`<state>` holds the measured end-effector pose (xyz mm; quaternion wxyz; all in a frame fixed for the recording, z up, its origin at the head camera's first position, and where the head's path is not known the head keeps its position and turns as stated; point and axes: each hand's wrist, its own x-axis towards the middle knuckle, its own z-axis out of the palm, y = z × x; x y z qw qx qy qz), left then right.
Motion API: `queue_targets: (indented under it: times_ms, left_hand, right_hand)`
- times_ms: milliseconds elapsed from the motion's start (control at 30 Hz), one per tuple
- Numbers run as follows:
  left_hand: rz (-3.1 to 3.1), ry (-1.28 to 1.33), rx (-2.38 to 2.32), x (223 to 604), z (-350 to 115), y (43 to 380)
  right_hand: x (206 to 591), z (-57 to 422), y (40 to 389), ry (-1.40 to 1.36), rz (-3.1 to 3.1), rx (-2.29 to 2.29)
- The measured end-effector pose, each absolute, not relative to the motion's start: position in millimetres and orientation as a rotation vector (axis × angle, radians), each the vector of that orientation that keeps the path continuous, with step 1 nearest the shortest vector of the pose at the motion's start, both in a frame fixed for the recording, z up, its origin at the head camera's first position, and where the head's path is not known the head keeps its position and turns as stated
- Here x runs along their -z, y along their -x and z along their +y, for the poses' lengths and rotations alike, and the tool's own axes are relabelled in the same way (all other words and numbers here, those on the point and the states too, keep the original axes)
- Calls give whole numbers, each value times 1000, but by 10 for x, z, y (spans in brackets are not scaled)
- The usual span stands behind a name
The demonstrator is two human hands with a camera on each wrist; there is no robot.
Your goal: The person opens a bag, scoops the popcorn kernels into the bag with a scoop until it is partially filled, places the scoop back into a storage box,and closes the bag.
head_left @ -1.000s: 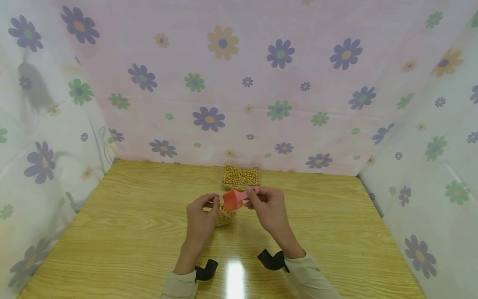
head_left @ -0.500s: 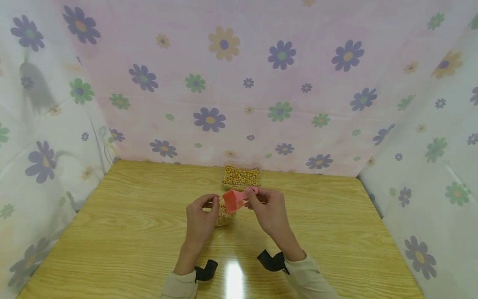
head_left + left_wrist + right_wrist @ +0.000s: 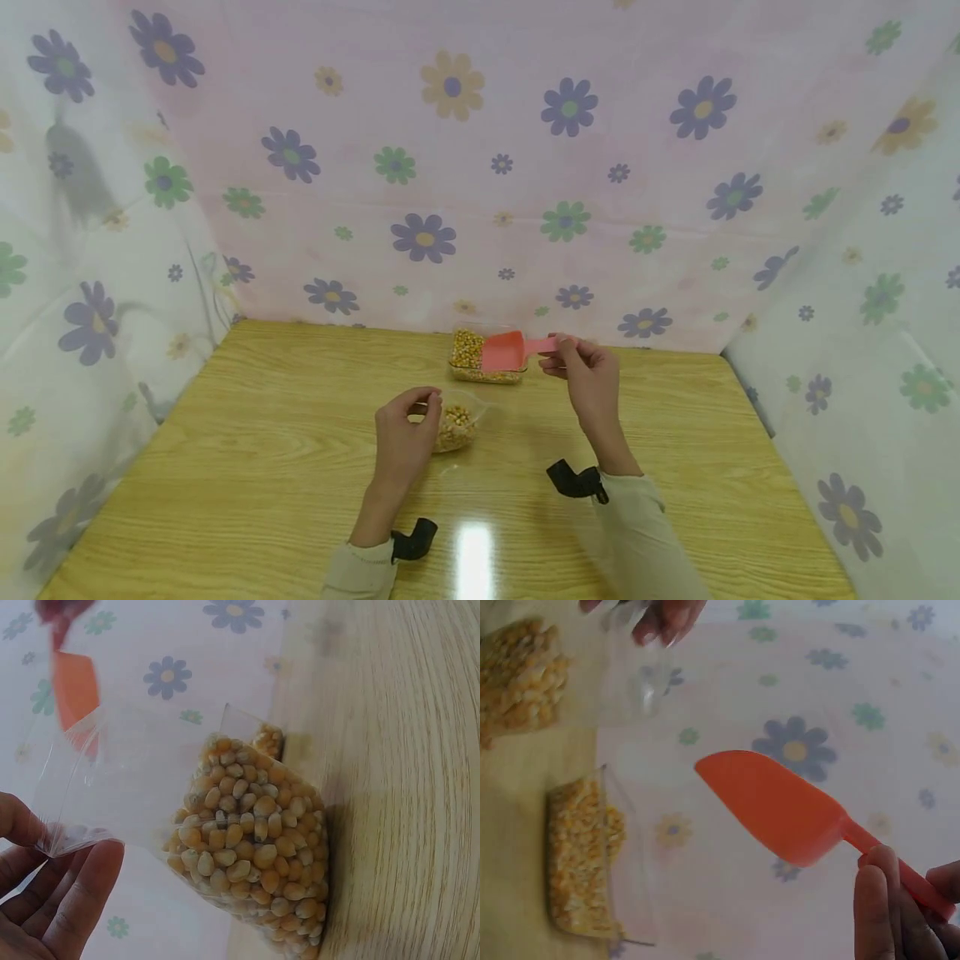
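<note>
A clear plastic bag (image 3: 251,840) of corn kernels stands upright on the table. My left hand (image 3: 407,433) pinches its top edge between thumb and fingers, and the mouth hangs open in the head view. My right hand (image 3: 592,379) grips the handle of a pink-red scoop (image 3: 504,352). The scoop is held up in the air, and no kernels show in it. In the head view it overlaps the right part of a clear rectangular container (image 3: 487,377) of corn kernels. The right wrist view shows the scoop (image 3: 772,806) apart from that container (image 3: 581,859).
The wood-grain table (image 3: 262,450) ends at a flowered cloth (image 3: 480,167) that hangs behind it and along both sides. The container stands close to the back cloth. A black curved piece sits at each wrist, by the sleeves.
My right hand has carried the scoop away from the bag's mouth, up and right, to the back container. The left hand stays at the bag, whose opening now shows.
</note>
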<state>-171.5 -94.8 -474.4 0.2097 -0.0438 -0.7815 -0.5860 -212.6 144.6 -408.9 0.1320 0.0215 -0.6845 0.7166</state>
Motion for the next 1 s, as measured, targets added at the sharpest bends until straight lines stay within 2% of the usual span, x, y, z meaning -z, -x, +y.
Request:
queue_targets:
  times_ms: [167,467,1000]
  left_hand:
    - [-2149,136,1648,4779,-942,1708]
    - [-2121,122,1673,4802,-930,1687]
    - [-2126,85,1679,4817,-925,1685]
  right_hand:
    - [4382,1502,2395,124,-1842,-2264]
    - [4842,1519,2683,370,-1760,-2414]
    - [5046,1605,2695,392,-2259,-2055]
